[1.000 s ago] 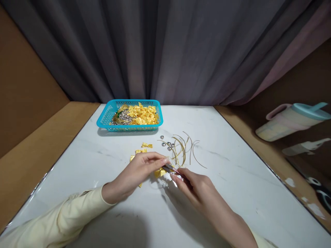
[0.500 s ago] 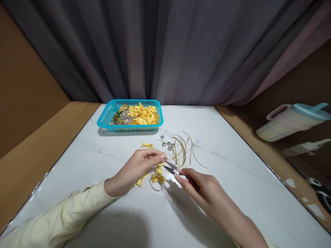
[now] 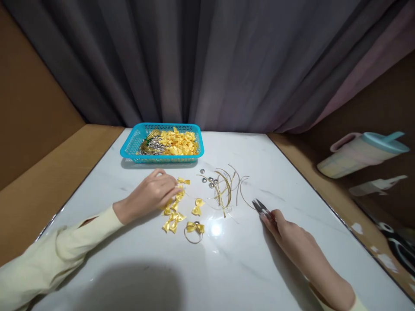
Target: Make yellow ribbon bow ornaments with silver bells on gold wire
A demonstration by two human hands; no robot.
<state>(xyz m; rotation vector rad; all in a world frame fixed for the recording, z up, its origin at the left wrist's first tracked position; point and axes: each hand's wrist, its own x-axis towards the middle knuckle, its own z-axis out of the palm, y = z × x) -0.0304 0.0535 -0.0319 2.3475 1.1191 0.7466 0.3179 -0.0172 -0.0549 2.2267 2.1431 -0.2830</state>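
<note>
My left hand (image 3: 155, 190) is low over the group of yellow satin bows (image 3: 173, 222), with its fingers bent together at their edge. What its fingertips hold, if anything, is hidden. My right hand (image 3: 288, 231) is closed around small thread snips (image 3: 264, 209), the dark blades slightly apart and pointing up-left. Between the hands lie gold cord pieces (image 3: 228, 190) and several silver bead-like charms (image 3: 211, 179). A single bow (image 3: 197, 206) sits apart from the group. Below it is a bow with a gold cord loop (image 3: 194, 233) and a silvery piece at its top.
A blue basket (image 3: 162, 160) with yellow bows, silver charms and a gold cord bundle stands at the back. Past the table's right edge are a tumbler (image 3: 359, 155), a small squeeze bottle (image 3: 372, 186) and black-handled scissors (image 3: 400, 250). A grey curtain hangs behind.
My left hand has moved left, away from the blades, to the group of bows. My right hand has carried the snips right, uncovering the single bow and the bow with the loop.
</note>
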